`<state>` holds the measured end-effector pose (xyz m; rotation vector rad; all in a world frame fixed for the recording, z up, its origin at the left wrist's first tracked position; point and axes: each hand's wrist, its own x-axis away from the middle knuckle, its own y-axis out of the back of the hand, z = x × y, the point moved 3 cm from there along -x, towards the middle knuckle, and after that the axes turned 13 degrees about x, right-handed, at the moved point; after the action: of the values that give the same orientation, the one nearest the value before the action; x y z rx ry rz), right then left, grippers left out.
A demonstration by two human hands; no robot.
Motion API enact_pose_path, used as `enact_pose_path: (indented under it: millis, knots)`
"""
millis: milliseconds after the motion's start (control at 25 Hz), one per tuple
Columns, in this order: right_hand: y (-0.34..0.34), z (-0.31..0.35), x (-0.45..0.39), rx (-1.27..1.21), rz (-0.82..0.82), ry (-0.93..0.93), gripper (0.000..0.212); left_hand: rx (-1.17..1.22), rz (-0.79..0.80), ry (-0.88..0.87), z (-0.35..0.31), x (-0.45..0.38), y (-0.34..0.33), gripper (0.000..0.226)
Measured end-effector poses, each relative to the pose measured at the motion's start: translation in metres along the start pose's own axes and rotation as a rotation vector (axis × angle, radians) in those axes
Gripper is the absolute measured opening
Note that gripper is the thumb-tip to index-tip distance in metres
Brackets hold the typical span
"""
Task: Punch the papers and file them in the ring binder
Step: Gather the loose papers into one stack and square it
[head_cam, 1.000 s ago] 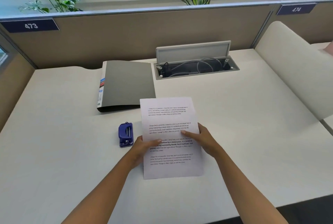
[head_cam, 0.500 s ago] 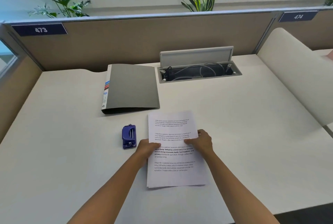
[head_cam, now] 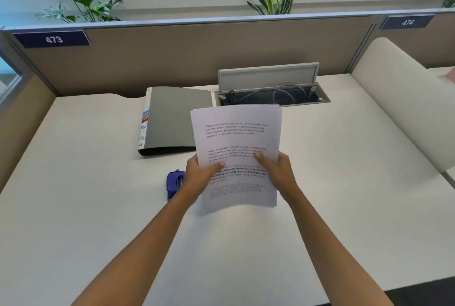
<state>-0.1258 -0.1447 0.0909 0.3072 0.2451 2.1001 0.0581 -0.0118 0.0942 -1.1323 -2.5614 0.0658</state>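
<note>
A thin stack of printed white papers (head_cam: 236,138) is raised off the desk and tilted towards me. My left hand (head_cam: 200,173) grips its left edge with the thumb on top, and my right hand (head_cam: 277,170) grips its right edge the same way. A small blue hole punch (head_cam: 174,182) lies on the desk just left of my left wrist, partly hidden by it. The grey ring binder (head_cam: 172,118) lies closed and flat beyond the punch, its labelled spine to the left; the papers cover its right corner.
An open cable hatch (head_cam: 270,95) with wires sits in the white desk (head_cam: 86,194) behind the papers. Brown partition panels (head_cam: 172,59) wall the back and left. A rounded cream divider (head_cam: 403,108) bounds the right side.
Both hands have closed on the papers' side edges and lifted the stack off the desk, tilting it up and away. The punch and binder stayed put.
</note>
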Motion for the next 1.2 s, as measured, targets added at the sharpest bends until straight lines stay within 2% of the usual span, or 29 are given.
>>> enact_pose_path:
  millis: [120, 200, 440, 600, 840, 1080, 1200]
  knots:
    - [0.004, 0.028, -0.003, -0.043, -0.048, 0.102, 0.014, -0.01, -0.009, -0.157, -0.025, -0.001, -0.008, 0.032]
    - [0.005, 0.036, -0.003, -0.049, -0.04, 0.143, 0.012, -0.012, -0.008, -0.202, -0.035, 0.001, -0.01, 0.032]
    - [0.008, 0.026, 0.0, -0.104, 0.026, 0.13, 0.027, 0.011, 0.082, -0.225, -0.043, 0.005, -0.011, 0.033]
    - [0.003, 0.021, 0.001, -0.112, -0.012, 0.105, 0.022, 0.035, 0.06, -0.222, -0.04, 0.007, -0.014, 0.034]
    - [0.003, 0.031, -0.003, -0.109, -0.018, 0.188, 0.019, 0.092, 0.035, -0.244, -0.046, 0.001, -0.012, 0.033]
    - [-0.007, 0.004, 0.0, -0.213, -0.032, 0.024, 0.029, 0.089, 0.024, -0.224, -0.027, 0.005, -0.014, 0.03]
    - [-0.003, 0.006, -0.001, -0.205, -0.021, 0.039, 0.024, 0.093, 0.045, -0.259, -0.032, 0.005, -0.014, 0.031]
